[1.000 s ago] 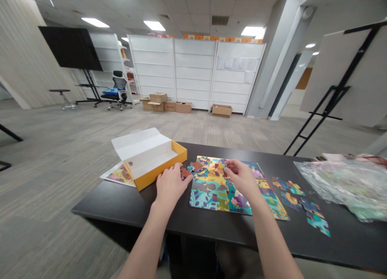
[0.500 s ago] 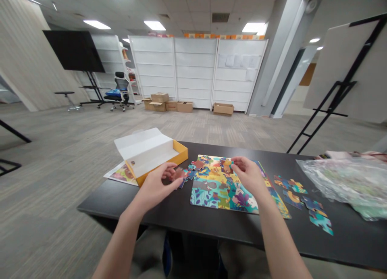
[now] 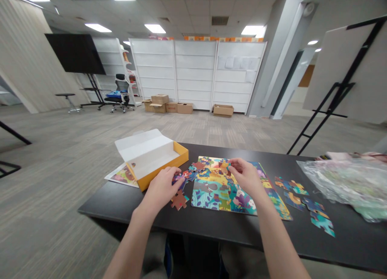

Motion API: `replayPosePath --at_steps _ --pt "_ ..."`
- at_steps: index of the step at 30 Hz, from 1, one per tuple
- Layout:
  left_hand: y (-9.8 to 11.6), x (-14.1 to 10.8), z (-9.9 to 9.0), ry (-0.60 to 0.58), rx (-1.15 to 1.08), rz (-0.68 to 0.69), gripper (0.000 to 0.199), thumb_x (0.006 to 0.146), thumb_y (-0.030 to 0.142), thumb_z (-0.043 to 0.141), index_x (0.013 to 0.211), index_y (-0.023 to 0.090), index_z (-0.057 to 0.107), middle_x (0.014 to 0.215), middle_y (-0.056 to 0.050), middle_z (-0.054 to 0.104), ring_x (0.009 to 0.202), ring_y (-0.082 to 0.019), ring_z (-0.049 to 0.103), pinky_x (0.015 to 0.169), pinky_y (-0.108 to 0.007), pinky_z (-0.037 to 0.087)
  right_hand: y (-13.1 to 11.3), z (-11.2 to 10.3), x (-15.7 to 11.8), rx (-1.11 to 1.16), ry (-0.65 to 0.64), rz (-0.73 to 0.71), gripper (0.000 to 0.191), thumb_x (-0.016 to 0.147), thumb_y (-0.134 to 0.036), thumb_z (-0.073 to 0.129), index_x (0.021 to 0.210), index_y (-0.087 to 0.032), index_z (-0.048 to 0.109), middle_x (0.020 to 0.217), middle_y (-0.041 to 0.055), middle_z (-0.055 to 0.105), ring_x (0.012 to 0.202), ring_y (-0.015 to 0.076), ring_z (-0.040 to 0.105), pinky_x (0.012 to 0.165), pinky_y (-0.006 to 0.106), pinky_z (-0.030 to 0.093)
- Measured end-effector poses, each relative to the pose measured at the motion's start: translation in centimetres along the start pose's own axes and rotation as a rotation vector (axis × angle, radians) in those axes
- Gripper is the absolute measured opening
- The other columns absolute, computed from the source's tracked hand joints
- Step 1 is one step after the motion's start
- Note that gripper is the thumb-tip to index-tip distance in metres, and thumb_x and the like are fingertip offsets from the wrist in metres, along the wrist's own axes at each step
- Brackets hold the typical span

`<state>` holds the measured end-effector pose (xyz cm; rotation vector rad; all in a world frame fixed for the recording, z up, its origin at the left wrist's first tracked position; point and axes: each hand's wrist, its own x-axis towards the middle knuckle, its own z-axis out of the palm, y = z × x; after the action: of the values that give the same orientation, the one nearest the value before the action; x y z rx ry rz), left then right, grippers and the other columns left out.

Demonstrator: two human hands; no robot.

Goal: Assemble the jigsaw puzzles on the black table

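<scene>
A colourful animal jigsaw puzzle [image 3: 208, 193] lies in its flat tray on the black table, many pieces joined. At its upper edge my right hand [image 3: 245, 175] pinches a puzzle piece [image 3: 224, 166] with an orange-brown patch, low over the picture. Left of the tray, my left hand [image 3: 163, 186] reaches over a cluster of loose pieces [image 3: 191, 175], thumb and fingers apart; its fingertips seem to touch them and partly hide them. A reddish-brown puzzle piece [image 3: 179, 200] lies on the table just below that hand.
Behind my left hand stands an open yellow box [image 3: 163, 166] with a white inside, on a printed sheet [image 3: 122, 176]. Several loose pieces [image 3: 317, 208] lie right of the tray. A clear plastic bag [image 3: 350, 186] covers the table's right end. The black table's [image 3: 127, 204] front edge is close.
The reddish-brown piece at my left hand now lies lower on the table, and that hand has shifted slightly right. My right hand and its piece have moved slightly left.
</scene>
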<state>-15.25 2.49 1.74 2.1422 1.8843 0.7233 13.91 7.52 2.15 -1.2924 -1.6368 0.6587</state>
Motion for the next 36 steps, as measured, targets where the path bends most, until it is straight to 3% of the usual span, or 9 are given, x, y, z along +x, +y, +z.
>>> replayPosePath --at_steps 3,7,10,15,19,24,29,36 --pt "0.8 1.6 1.0 -0.022 0.123 -0.001 0.035 0.091 0.038 0.056 0.120 0.019 0.063 0.120 -0.012 0.069 0.114 -0.029 0.062 0.095 -0.039 0.048 0.2 0.0 -0.1 0.006 0.008 -0.010 0.017 0.077 -0.028 0.060 0.091 -0.018 0.066 0.081 0.0071 0.074 0.072 0.0208 0.071 0.069 0.034 0.058" --pt "1.8 2.7 1.7 -0.106 0.232 -0.019 0.039 0.086 0.036 0.064 0.122 0.019 0.062 0.116 -0.013 0.071 0.111 -0.032 0.064 0.093 -0.042 0.048 0.5 -0.5 -0.1 0.000 0.022 -0.027 0.017 0.078 -0.027 0.059 0.091 -0.019 0.066 0.080 0.0061 0.074 0.072 0.0204 0.071 0.069 0.033 0.058" --pt "2.1 2.9 1.8 -0.105 0.225 -0.022 0.035 0.085 0.032 0.066 0.118 0.021 0.064 0.114 -0.011 0.072 0.110 -0.030 0.066 0.092 -0.039 0.048 0.5 -1.2 -0.1 -0.013 0.027 -0.010 0.017 0.077 -0.026 0.059 0.091 -0.019 0.066 0.080 0.0065 0.074 0.073 0.0213 0.072 0.071 0.034 0.058" --pt "2.3 2.6 1.7 0.045 0.210 0.047 0.035 0.088 0.030 0.061 0.122 0.022 0.062 0.119 -0.008 0.071 0.109 -0.027 0.066 0.095 -0.037 0.047 0.3 -1.9 -0.2 0.000 0.039 0.018 0.018 0.079 -0.027 0.058 0.093 -0.019 0.066 0.082 0.0074 0.074 0.074 0.0222 0.073 0.072 0.036 0.057" --pt "2.2 2.4 1.9 0.154 0.183 0.096 0.032 0.091 0.028 0.056 0.123 0.022 0.062 0.110 -0.006 0.073 0.103 -0.025 0.068 0.094 -0.037 0.047 0.4 -1.8 -0.2 0.000 0.044 0.019 0.017 0.079 -0.028 0.059 0.092 -0.019 0.066 0.082 0.0068 0.074 0.075 0.0222 0.072 0.072 0.035 0.057" --pt "1.5 2.3 2.1 0.020 0.150 0.080 0.031 0.093 0.037 0.056 0.119 0.023 0.064 0.119 -0.008 0.070 0.108 -0.027 0.065 0.092 -0.037 0.049 0.6 -1.8 -0.3 -0.004 0.037 -0.002 0.016 0.081 -0.027 0.058 0.094 -0.020 0.066 0.084 0.0069 0.075 0.077 0.0220 0.073 0.074 0.035 0.057" --pt "0.1 2.4 2.6 -0.070 0.061 0.088 0.035 0.088 0.038 0.062 0.119 0.023 0.065 0.117 -0.008 0.070 0.111 -0.028 0.063 0.097 -0.039 0.048 0.8 -1.9 -0.3 -0.028 0.043 -0.005 0.018 0.082 -0.026 0.058 0.095 -0.019 0.067 0.084 0.0068 0.075 0.078 0.0219 0.072 0.074 0.035 0.057" --pt "0.0 3.4 3.1 0.102 -0.281 0.123 0.026 0.084 0.033 0.061 0.106 0.022 0.069 0.099 -0.006 0.072 0.094 -0.024 0.069 0.087 -0.037 0.053 0.4 -1.6 -0.3 -0.031 0.020 0.003 0.016 0.081 -0.026 0.058 0.094 -0.019 0.066 0.084 0.0063 0.074 0.077 0.0213 0.072 0.074 0.035 0.057"
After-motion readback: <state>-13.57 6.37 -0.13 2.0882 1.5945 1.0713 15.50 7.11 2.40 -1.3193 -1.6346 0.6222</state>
